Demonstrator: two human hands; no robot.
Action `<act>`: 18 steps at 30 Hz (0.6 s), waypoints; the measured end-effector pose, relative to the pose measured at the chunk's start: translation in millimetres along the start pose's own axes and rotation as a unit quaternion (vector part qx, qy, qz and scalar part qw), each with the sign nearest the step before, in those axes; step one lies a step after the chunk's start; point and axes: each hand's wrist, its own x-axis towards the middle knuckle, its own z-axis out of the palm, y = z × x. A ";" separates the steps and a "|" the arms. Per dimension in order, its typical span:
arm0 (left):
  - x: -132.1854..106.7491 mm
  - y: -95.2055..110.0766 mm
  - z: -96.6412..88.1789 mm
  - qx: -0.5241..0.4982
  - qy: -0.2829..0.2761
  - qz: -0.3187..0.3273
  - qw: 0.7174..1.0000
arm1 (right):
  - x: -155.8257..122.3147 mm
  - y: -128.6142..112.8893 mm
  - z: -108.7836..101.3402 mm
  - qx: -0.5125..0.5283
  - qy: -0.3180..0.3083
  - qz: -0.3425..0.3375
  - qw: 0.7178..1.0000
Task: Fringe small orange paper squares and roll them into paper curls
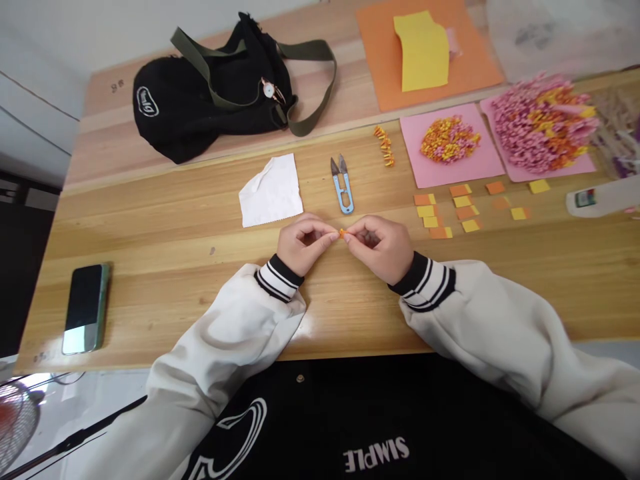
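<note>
My left hand (304, 243) and my right hand (384, 248) meet just above the table, fingertips pinched. Between them is a tiny orange-yellow folded or rolled paper piece (342, 233), mostly covered by the fingers. Blue-handled thread snips (344, 190) lie just beyond the hands. A white tissue (273, 191) is spread to their left. Past the snips runs a short row of small orange folded pieces (385, 147). Several little orange and yellow paper strips (467, 213) lie to the right of my right hand.
Pink sheets (415, 170) carry piles of pink, orange and yellow pieces (450, 140). Behind them is an orange sheet (375, 47) under yellow paper (424, 53). A white glue bottle (603, 199) lies right. A black bag (200, 100) sits back left, a phone (84, 300) front left.
</note>
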 end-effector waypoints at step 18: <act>-0.2 2.3 0.8 -0.006 0.006 0.008 1.000 | 0.1 -0.1 -0.6 -0.012 0.002 -0.011 1.000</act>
